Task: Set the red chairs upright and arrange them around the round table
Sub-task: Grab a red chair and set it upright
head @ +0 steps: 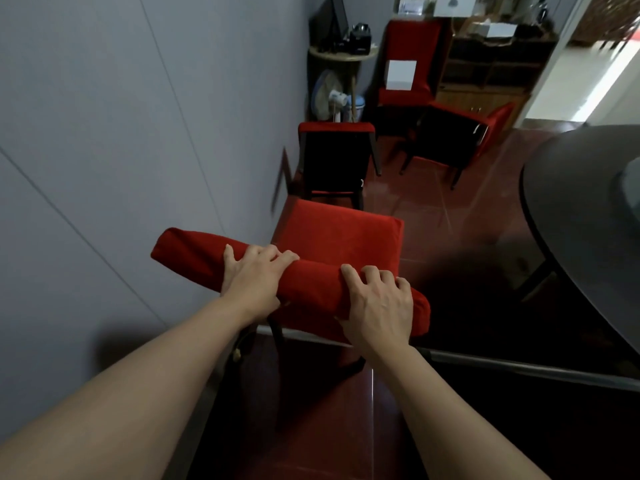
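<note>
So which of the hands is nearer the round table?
Right. The right hand grips the chair's backrest at the end toward the round table; the left hand grips nearer the wall.

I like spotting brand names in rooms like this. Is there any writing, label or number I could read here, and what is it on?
None can be read.
White sheet on the far red chair: looks blank.
Framed items on top of the wooden cabinet: too blurred to read.
Dark appliance on the small round stand: too small to show any brand.
</note>
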The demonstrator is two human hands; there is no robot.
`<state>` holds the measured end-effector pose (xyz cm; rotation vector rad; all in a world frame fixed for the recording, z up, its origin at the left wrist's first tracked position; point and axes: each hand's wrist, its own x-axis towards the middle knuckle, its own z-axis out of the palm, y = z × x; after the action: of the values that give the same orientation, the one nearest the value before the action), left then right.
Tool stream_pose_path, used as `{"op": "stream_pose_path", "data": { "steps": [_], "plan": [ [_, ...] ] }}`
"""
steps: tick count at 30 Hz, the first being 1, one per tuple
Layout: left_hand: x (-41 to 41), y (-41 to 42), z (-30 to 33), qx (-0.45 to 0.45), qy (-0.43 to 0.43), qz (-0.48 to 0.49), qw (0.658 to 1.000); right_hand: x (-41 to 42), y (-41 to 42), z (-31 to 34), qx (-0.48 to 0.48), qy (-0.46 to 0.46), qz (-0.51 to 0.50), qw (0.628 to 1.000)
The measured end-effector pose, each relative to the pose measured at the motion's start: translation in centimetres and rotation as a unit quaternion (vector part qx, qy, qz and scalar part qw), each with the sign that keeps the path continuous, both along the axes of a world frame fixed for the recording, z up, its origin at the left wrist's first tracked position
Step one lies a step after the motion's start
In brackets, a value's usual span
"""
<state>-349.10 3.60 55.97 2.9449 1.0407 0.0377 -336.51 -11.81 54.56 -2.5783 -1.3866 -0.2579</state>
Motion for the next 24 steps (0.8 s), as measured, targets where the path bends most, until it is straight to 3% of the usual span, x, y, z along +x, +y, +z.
{"op": "stream_pose_path", "data": {
  "steps": [24],
  "plan": [
    [9.8, 7.4, 2.0, -0.012, 0.007, -0.027, 1.000, 9.5, 7.0, 1.5, 0.000, -0.015, -0.021, 1.000]
  ]
}}
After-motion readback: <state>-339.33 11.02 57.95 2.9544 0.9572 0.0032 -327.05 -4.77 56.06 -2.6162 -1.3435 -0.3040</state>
